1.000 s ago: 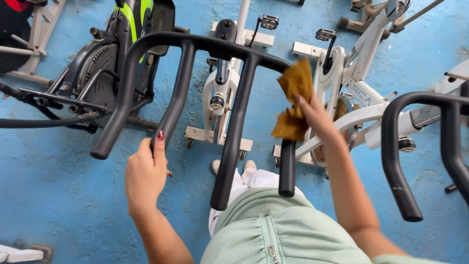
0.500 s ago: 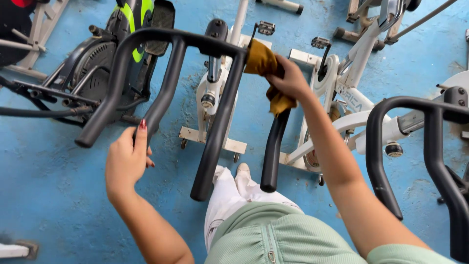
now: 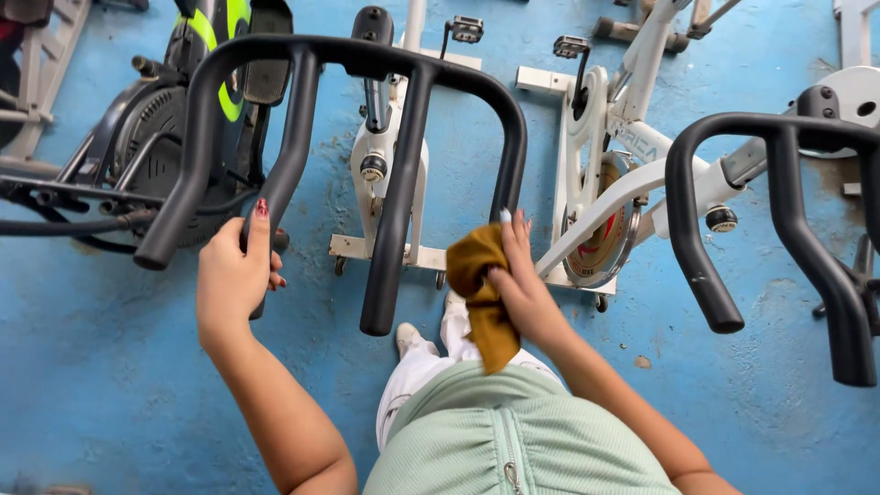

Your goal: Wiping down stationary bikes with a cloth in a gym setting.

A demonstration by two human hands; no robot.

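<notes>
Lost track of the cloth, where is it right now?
In the head view, the mustard cloth is in the right hand, pressed at the lower end of the black handlebar's right-side bar, just above the person's lap.

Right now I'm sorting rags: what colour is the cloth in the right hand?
Mustard brown cloth, head view.

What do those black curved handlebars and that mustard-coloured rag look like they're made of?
The black curved handlebars look like metal tubing under a matt rubber or foam sleeve: no glare, soft rounded ends, though the core is hidden. The mustard-yellow rag, bunched in the right hand, seems to be soft woven or fleecy cloth: it folds limply and hangs down. The left hand grips one bar.
</notes>
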